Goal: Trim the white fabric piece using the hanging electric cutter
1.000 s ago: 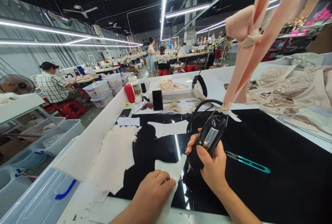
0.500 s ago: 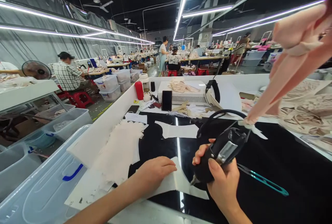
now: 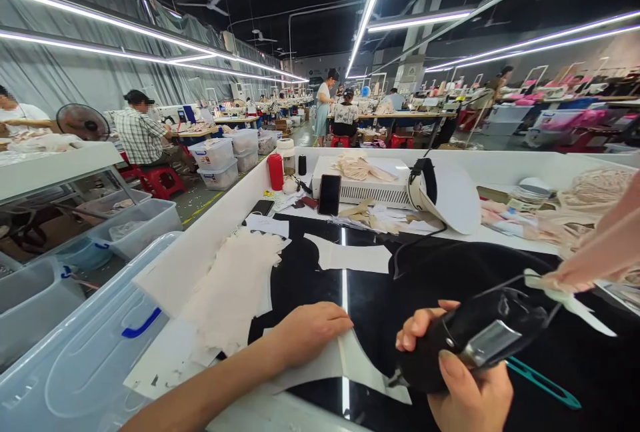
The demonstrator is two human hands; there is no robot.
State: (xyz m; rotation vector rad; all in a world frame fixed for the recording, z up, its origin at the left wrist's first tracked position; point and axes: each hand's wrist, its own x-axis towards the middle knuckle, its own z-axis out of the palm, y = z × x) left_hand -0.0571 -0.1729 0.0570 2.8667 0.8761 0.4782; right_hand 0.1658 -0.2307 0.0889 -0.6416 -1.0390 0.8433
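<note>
Spreading across the middle of the bench, the black work surface (image 3: 367,305) is lying under both hands. A white box (image 3: 363,185) is standing at its far side, with a phone (image 3: 329,195) leaning in front. On the left, a stack of pale fabric pieces (image 3: 235,292) is resting with ragged upper edges. A pink cloth strap (image 3: 600,245) is slanting down from the right and meeting the cord end of the black hand tool (image 3: 487,339).

The right hand (image 3: 475,392) is gripping that tool, thumb and fingers closing around its body. The white fabric piece (image 3: 325,360) is lying directly under the left hand (image 3: 313,332), its curved end reaching out to the right. That hand is resting flat on it, fingers together and not curling around anything. The tool's metal tip (image 3: 395,379) is sitting at the outer end of the piece. Beyond the left hand, a second white piece (image 3: 355,257) is lying apart, and teal snips (image 3: 545,382) are showing partly behind the right hand.

Compared with the earliest frame, the left hand is now lying flatter instead of bunching its fingers, and the piece is extending toward the lower right rather than pointing upward. The tool is appearing farther right, and the strap is hanging at a shallower slant.
</note>
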